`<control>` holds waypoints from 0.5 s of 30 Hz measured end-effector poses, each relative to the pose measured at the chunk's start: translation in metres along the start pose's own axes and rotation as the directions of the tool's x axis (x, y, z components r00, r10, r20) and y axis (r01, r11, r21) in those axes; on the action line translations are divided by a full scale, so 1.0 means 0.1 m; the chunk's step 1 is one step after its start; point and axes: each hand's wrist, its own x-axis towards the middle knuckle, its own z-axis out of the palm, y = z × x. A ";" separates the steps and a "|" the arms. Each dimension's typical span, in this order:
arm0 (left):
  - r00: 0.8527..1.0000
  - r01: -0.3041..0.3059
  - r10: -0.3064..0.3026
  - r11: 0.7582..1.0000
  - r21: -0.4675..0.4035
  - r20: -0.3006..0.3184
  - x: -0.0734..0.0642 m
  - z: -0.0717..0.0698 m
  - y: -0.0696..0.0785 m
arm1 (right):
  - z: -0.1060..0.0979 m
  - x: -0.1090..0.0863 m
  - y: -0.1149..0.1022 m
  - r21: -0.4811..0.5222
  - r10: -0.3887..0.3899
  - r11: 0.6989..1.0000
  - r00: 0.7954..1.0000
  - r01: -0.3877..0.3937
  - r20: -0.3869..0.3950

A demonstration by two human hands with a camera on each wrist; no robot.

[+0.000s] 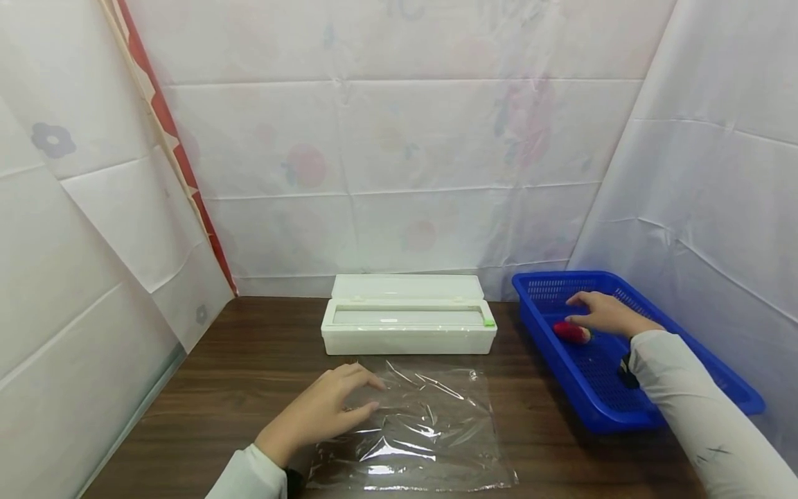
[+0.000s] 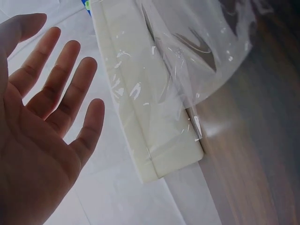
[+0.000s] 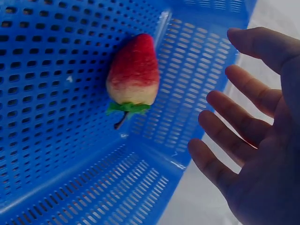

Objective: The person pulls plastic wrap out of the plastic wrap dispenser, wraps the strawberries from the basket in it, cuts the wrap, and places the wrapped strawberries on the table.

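Observation:
A red strawberry (image 1: 570, 333) with a pale base and green leaves (image 3: 129, 108) lies in the blue basket (image 1: 555, 360) on the right. My right hand (image 1: 603, 314) hovers over it, fingers spread and loosely bent, holding nothing; in the right wrist view the fruit sits apart from the fingertips. A sheet of clear plastic film (image 1: 436, 423) lies wrinkled and shiny on the dark wooden table. Over the film's left part is my left hand (image 1: 321, 409), fingers relaxed and nothing gripped. The left wrist view shows its palm (image 2: 37, 140) bare.
Behind the film stands a long white box (image 1: 408, 341) with its lid (image 1: 408, 285) raised and a small green piece (image 1: 489, 323) at its right front edge. White patterned sheets (image 1: 399, 138) enclose the table at the back and sides. The basket's perforated walls rise around the strawberry.

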 end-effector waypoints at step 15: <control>0.998 -0.008 0.011 0.999 -0.045 0.059 -0.02 0.01 0.02 | 0.14 0.02 0.12 0.032 0.079 0.996 0.988 -0.084 0.132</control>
